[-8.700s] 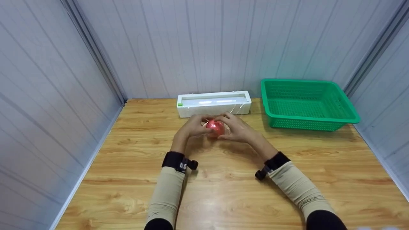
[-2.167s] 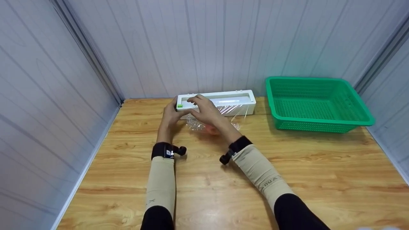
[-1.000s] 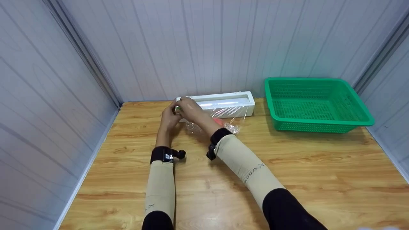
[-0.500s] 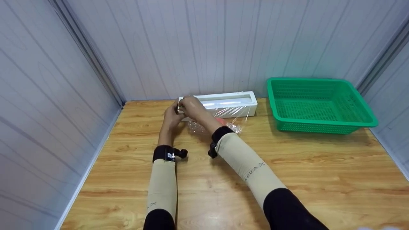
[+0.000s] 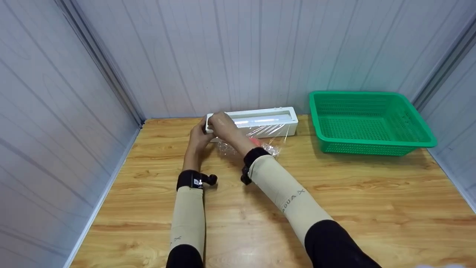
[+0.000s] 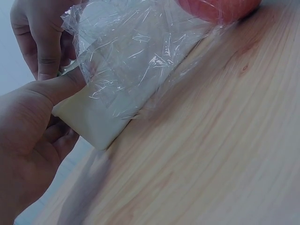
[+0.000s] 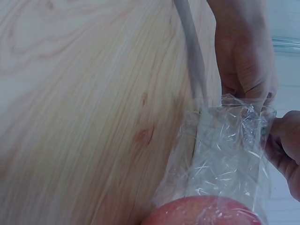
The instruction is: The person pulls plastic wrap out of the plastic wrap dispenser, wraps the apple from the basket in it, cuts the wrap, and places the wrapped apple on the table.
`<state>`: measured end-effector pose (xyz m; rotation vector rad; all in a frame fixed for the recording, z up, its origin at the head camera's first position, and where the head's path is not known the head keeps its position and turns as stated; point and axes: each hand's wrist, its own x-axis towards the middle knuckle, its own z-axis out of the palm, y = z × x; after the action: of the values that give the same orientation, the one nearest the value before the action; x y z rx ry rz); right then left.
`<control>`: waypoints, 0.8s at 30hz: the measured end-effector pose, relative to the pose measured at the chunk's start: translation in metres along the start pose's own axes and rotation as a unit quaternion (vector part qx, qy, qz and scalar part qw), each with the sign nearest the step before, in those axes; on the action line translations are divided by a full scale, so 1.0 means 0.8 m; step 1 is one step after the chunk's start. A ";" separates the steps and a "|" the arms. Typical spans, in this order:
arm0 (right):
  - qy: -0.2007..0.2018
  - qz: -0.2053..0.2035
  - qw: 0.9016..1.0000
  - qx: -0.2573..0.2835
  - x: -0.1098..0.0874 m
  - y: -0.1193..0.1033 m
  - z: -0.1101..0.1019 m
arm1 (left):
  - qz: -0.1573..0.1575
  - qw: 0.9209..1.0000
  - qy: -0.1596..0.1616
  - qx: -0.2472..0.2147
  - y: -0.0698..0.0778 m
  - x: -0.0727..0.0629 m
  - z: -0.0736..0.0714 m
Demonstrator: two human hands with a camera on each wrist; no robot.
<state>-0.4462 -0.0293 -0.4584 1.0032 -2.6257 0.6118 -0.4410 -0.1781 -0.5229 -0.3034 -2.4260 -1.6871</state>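
A white cling film dispenser [image 5: 290, 130] stands along the back wall. My left hand [image 5: 199, 138] grips its left end, thumb on the front and fingers behind. My right hand [image 5: 225, 127] pinches the small green slide cutter [image 7: 264, 131] at that same end; in the head view the fingers hide the cutter. Clear cling film [image 6: 140, 51] hangs crumpled from the dispenser's front, overlapping my left thumb in the left wrist view. A round red fruit [image 7: 201, 212] lies in the film in front of the dispenser, partly hidden by my right forearm in the head view.
A green plastic basket [image 5: 375, 143] stands to the right of the dispenser on the wooden table [image 5: 334, 193]. Pale panel walls [image 5: 241, 56] enclose the back and both sides.
Both hands have moved from around the fruit to the dispenser's left end. My right hand, loosely raised there 2.2 seconds ago, has closed on the slide cutter. The last half second shows little motion.
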 end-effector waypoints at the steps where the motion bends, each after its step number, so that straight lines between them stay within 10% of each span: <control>1: 0.001 0.000 1.000 -0.002 0.000 -0.001 0.001 | 0.001 1.000 0.000 0.003 -0.001 -0.001 -0.001; 24: -0.015 0.008 1.000 -0.002 -0.005 0.002 -0.005 | 0.005 0.999 0.011 -0.029 0.000 -0.007 -0.004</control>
<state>-0.4440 -0.0244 -0.4563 0.9996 -2.6614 0.5983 -0.4354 -0.1816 -0.5235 -0.3022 -2.3584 -1.7501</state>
